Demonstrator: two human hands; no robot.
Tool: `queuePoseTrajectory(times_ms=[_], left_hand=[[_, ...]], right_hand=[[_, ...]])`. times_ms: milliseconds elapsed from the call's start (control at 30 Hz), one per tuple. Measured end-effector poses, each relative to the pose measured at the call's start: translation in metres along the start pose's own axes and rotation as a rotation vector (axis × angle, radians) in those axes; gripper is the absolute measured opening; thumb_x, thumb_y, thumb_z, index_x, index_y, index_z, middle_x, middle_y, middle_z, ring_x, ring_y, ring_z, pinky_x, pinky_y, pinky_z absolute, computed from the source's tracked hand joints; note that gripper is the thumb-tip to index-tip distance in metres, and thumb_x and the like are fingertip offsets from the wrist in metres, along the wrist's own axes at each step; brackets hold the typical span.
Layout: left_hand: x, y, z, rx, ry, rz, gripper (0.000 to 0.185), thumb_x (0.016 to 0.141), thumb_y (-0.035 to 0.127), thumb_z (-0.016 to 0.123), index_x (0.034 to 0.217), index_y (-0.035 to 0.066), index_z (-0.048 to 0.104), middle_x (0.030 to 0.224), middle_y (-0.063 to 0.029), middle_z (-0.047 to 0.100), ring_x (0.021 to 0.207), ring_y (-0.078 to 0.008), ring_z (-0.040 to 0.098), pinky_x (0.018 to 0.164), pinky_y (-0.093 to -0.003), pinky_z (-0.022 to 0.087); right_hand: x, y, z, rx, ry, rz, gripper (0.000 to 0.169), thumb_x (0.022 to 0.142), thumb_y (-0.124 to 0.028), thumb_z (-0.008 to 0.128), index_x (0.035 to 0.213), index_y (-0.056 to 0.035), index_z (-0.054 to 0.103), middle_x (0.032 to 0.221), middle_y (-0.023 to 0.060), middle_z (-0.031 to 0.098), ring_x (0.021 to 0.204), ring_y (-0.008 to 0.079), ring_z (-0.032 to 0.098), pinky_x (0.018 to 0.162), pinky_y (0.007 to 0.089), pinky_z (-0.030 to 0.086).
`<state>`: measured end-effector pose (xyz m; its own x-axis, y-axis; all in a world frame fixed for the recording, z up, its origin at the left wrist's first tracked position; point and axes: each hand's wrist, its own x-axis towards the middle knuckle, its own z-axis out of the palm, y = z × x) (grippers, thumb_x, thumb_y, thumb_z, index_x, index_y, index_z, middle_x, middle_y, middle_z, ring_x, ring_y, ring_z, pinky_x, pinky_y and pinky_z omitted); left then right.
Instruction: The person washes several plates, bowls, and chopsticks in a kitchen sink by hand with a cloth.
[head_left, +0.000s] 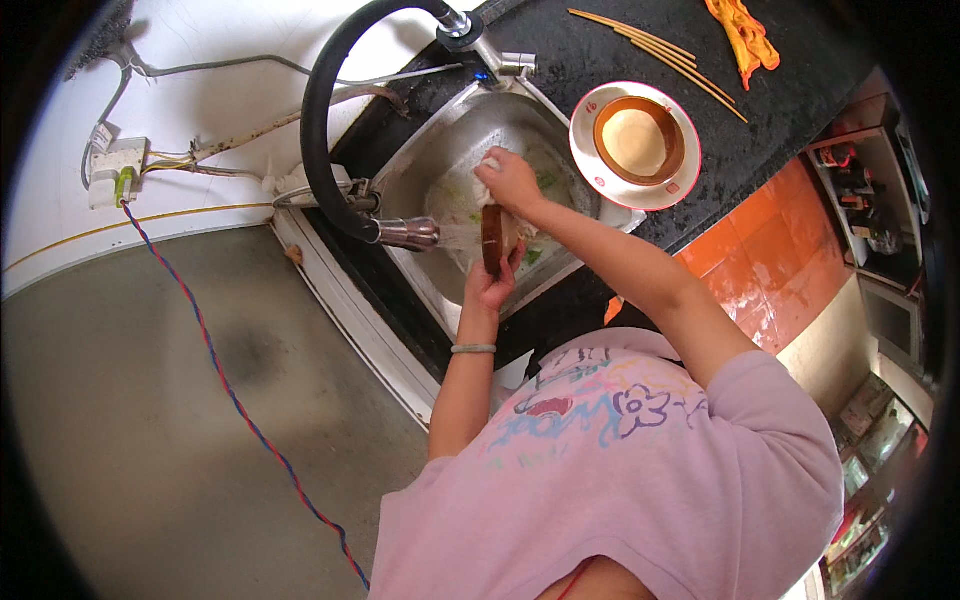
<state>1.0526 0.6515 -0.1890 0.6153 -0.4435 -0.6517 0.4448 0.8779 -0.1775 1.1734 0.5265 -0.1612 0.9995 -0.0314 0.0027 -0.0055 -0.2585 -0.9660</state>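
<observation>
My left hand (493, 283) grips a brown bowl (493, 238), tilted on its side over the stainless steel sink (472, 120). A whitish cloth (484, 187) is pinched in my right hand (511, 182) at the bowl's upper end. From the faucet's spray head (409, 234), left of the bowl, water runs toward it. Green leaf scraps (533, 257) lie in the sink beneath my hands. Right of the sink, another brown-rimmed bowl (639, 140) rests in a white plate with a red rim (585, 166). The inside of the held bowl is partly hidden.
Several wooden chopsticks (675, 64) and an orange cloth (742, 37) lie on the black countertop (802, 75). The black faucet hose (319, 112) arches over the sink's left side. A wall socket (116, 169) with a twisted red-blue cord (217, 360) is at left.
</observation>
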Motion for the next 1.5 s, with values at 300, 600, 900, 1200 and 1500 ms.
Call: queuePoseTrajectory(times_ms=[300,600,900,1200,1500], left_hand=[[-0.002,0.030,0.010,0.166,-0.248,-0.287,0.040,0.087,0.025,0.049,0.122,0.005,0.042,0.111,-0.0191,0.048,0.090,-0.0305,0.057,0.061,-0.0346,0.056],[0.028,-0.005,0.024,0.619,0.321,0.620,0.032,0.088,0.022,0.052,0.117,0.009,0.047,0.107,-0.0086,0.053,0.095,-0.0241,0.053,0.077,-0.0368,0.047],[0.023,-0.004,0.059,0.875,0.384,1.148,0.028,0.087,0.014,0.054,0.111,0.001,0.048,0.105,-0.0103,0.054,0.090,-0.0186,0.054,0.074,-0.0320,0.047],[0.030,0.056,-0.012,0.995,0.422,1.168,0.020,0.084,0.006,0.052,0.103,0.000,0.053,0.097,-0.0088,0.058,0.083,-0.0187,0.058,0.070,-0.0327,0.050],[0.011,0.020,0.012,0.622,0.246,0.466,0.021,0.086,0.014,0.049,0.103,0.004,0.055,0.095,-0.0106,0.060,0.080,-0.0240,0.060,0.061,-0.0309,0.055]], right_hand=[[-0.015,0.050,0.035,0.981,-0.469,0.785,0.021,0.085,-0.020,0.046,0.088,-0.0073,0.062,0.083,0.0083,0.064,0.068,0.0199,0.062,0.062,0.0339,0.050],[-0.022,0.111,0.101,1.272,-0.587,1.063,0.025,0.087,-0.020,0.044,0.093,-0.0009,0.059,0.085,0.0165,0.062,0.074,0.0279,0.063,0.061,0.0430,0.053],[-0.054,0.026,0.052,1.483,-0.120,1.253,0.030,0.090,-0.024,0.041,0.101,0.0010,0.055,0.092,0.0167,0.061,0.078,0.0293,0.062,0.067,0.0436,0.053],[-0.031,0.017,0.022,0.813,0.018,0.758,0.026,0.084,-0.020,0.044,0.095,-0.0004,0.056,0.083,0.0118,0.058,0.069,0.0217,0.057,0.058,0.0364,0.047],[-0.005,0.004,0.006,0.684,-0.380,0.746,0.024,0.082,-0.018,0.046,0.089,0.0026,0.057,0.081,0.0134,0.059,0.069,0.0223,0.056,0.061,0.0373,0.046]])
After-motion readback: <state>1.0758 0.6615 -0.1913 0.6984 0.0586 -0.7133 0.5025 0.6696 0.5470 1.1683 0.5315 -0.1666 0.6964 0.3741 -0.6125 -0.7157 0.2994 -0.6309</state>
